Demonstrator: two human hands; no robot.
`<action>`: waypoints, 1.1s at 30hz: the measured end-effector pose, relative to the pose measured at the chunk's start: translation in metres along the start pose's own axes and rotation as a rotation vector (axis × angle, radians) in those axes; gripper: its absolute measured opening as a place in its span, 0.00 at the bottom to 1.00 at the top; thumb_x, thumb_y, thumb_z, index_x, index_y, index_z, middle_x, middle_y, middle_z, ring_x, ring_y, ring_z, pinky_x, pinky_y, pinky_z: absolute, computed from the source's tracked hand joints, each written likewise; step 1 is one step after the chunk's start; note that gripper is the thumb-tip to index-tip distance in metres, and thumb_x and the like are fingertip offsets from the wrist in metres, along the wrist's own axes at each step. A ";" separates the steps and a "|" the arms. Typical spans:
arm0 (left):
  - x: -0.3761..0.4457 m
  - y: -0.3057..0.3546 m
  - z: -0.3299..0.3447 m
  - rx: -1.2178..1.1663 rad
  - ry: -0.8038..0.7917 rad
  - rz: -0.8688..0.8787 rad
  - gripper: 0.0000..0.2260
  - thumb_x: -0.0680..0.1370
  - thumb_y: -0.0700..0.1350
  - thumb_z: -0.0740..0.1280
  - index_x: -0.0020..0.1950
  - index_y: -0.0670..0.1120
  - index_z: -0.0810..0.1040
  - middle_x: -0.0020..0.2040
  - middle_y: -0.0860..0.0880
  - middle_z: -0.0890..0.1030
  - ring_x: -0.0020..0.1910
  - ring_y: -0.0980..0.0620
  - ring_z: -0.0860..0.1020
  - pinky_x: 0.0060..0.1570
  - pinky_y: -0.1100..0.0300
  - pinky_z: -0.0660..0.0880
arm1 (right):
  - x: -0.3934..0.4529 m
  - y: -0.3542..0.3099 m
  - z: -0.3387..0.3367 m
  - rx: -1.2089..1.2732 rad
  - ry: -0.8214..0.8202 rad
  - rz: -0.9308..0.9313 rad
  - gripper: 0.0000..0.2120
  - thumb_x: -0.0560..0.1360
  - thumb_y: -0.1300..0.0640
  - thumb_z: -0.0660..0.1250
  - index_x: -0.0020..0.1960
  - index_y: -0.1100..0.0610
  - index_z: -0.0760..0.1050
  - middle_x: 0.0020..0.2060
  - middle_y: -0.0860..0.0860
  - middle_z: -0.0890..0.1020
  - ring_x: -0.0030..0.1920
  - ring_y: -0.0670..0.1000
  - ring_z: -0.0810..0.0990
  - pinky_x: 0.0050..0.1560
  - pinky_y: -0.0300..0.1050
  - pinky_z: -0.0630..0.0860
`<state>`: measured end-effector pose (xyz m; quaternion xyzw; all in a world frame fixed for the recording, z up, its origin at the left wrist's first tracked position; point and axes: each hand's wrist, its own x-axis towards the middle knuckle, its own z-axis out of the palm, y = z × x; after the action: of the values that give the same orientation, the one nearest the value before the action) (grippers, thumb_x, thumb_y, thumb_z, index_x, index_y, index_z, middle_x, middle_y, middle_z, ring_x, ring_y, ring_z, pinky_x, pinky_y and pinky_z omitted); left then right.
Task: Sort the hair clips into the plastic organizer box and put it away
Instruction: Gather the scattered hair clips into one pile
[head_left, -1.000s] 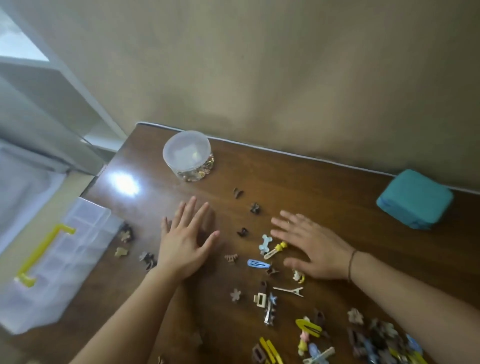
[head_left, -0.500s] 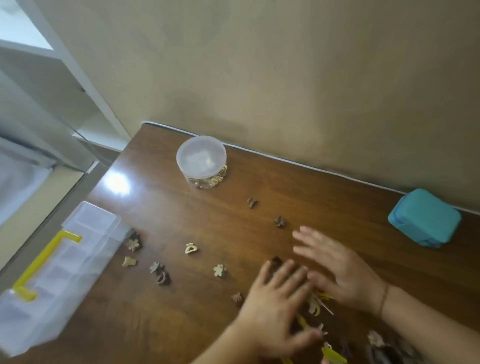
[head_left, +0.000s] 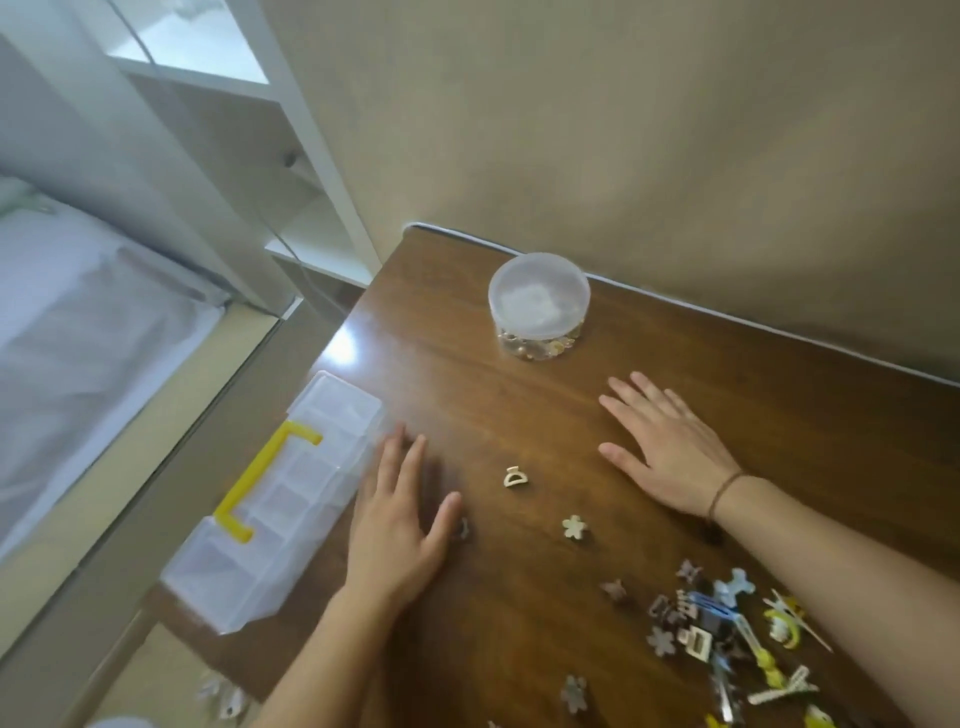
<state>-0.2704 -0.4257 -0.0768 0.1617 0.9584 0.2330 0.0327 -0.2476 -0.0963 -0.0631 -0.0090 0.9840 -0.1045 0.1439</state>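
Hands are laid flat on the brown wooden table (head_left: 519, 395) in the head view. The left hand (head_left: 397, 525) is spread palm down with straight fingers, nothing gripped, its fingertips just beside the plastic organizer box (head_left: 291, 499). The box is seen closed at the table's left edge, clear, with a yellow handle (head_left: 262, 480) on top. The right hand (head_left: 665, 447) is also spread flat with fingers extended and nothing held; a thin band (head_left: 724, 493) is worn at its wrist. Between the hands a cream claw clip (head_left: 514, 477) and a flower-shaped clip (head_left: 575, 528) are found apart from each other on the wood. A heap of mixed hair clips (head_left: 727, 634) is spread at the lower right, near the right forearm. A round lidded clear tub (head_left: 538, 304) is placed near the wall, well apart from the box.
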 end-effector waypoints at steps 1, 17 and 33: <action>0.003 -0.007 -0.001 0.012 -0.039 -0.015 0.33 0.78 0.66 0.54 0.79 0.52 0.59 0.81 0.53 0.51 0.80 0.52 0.48 0.76 0.46 0.57 | -0.003 0.001 0.000 -0.005 -0.001 -0.009 0.32 0.77 0.35 0.45 0.78 0.46 0.50 0.78 0.43 0.47 0.77 0.45 0.39 0.76 0.49 0.44; -0.055 0.120 0.060 -0.138 -0.347 0.377 0.36 0.78 0.68 0.56 0.81 0.51 0.55 0.81 0.55 0.49 0.79 0.56 0.39 0.78 0.53 0.47 | -0.132 0.045 0.016 0.097 -0.080 -0.044 0.34 0.75 0.30 0.43 0.77 0.44 0.53 0.76 0.39 0.50 0.75 0.37 0.40 0.77 0.46 0.49; -0.140 0.045 0.023 -0.154 -0.100 0.250 0.31 0.79 0.66 0.53 0.75 0.49 0.68 0.79 0.50 0.63 0.78 0.45 0.58 0.70 0.34 0.59 | -0.376 0.078 0.077 0.562 0.492 0.756 0.26 0.73 0.28 0.48 0.70 0.34 0.57 0.73 0.31 0.54 0.77 0.41 0.49 0.73 0.63 0.55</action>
<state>-0.1216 -0.4238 -0.0787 0.2882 0.9073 0.2995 0.0637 0.1354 -0.0177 -0.0462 0.4102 0.8573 -0.3039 -0.0665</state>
